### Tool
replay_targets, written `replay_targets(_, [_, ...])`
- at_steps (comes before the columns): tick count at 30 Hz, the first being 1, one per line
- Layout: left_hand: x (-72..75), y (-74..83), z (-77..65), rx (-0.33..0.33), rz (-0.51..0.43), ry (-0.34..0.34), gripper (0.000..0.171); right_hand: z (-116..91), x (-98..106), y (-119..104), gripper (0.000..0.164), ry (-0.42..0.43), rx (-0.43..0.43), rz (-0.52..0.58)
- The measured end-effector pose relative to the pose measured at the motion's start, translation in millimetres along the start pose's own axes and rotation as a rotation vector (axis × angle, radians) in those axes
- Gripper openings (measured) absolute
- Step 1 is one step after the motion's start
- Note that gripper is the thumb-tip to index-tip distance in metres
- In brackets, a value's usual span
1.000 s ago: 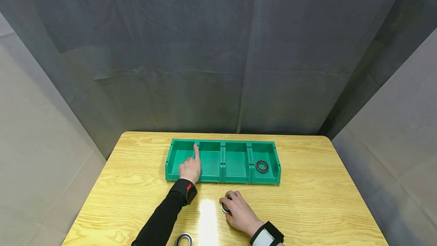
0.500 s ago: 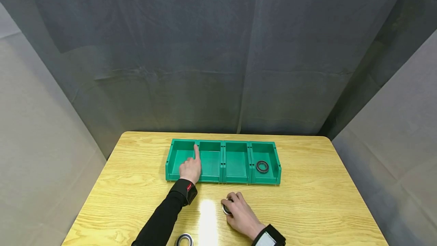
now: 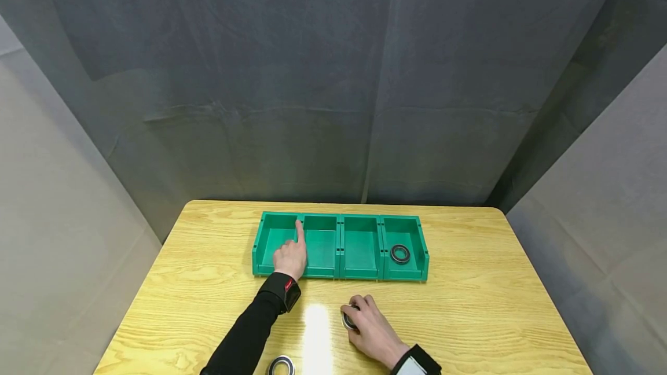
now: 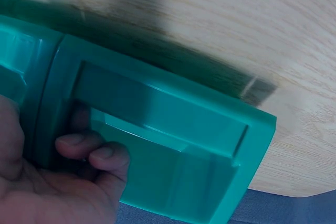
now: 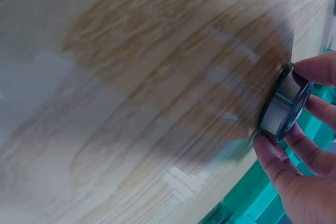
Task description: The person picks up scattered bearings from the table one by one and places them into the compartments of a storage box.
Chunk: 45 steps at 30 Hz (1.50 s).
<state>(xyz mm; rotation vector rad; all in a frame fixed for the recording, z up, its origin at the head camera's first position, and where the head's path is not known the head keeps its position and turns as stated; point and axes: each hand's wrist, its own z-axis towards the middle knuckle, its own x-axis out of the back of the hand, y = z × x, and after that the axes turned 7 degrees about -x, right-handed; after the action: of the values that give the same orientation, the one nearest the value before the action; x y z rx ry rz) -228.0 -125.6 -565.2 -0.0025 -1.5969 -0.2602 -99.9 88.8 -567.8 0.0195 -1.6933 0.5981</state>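
My right hand (image 3: 372, 328) holds a ball bearing (image 5: 286, 103) by its outer rim, between thumb and fingers, at the tabletop in front of the bins. Whether the bearing touches the wood I cannot tell. My left hand (image 3: 290, 258) lies over the divider between the two leftmost green bins (image 3: 321, 271). Its index finger points straight along that divider, while the other fingers bend loosely inside the leftmost bin (image 4: 168, 129) in the left wrist view. A second bearing (image 3: 400, 254) lies flat in the rightmost bin. Another bearing (image 3: 281, 366) sits at the bottom edge of the head view, partly cut off.
The bins stand joined in a row near the far side of the wooden table (image 3: 469, 305). Behind the table hangs a dark grey curtain (image 3: 333, 103), with pale fabric panels (image 3: 599, 207) on both sides. A bright light reflection runs down the middle of the tabletop.
My right hand has slid slightly to the right and back toward me, carrying the bearing along. The left hand and the other bearings have stayed in place.
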Motion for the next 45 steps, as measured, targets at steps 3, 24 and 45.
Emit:
replay_targets(3, [0.5, 0.0, 0.0, 0.001, -0.001, -0.004, 0.073, -0.9, 1.5, 0.4, 0.036, 0.014, 0.008, -0.002])
replay_targets(24, [1.6, 0.9, -0.1, 0.007, -0.019, -0.011, 0.073, 9.4, 28.0, 7.2, 0.039, 0.179, -0.012, -0.021])
replay_targets(45, [-0.2, 0.2, 1.8, 0.009, -0.012, -0.008, 0.074, 36.5, 69.1, 19.0, 0.044, 0.332, -0.026, 0.016])
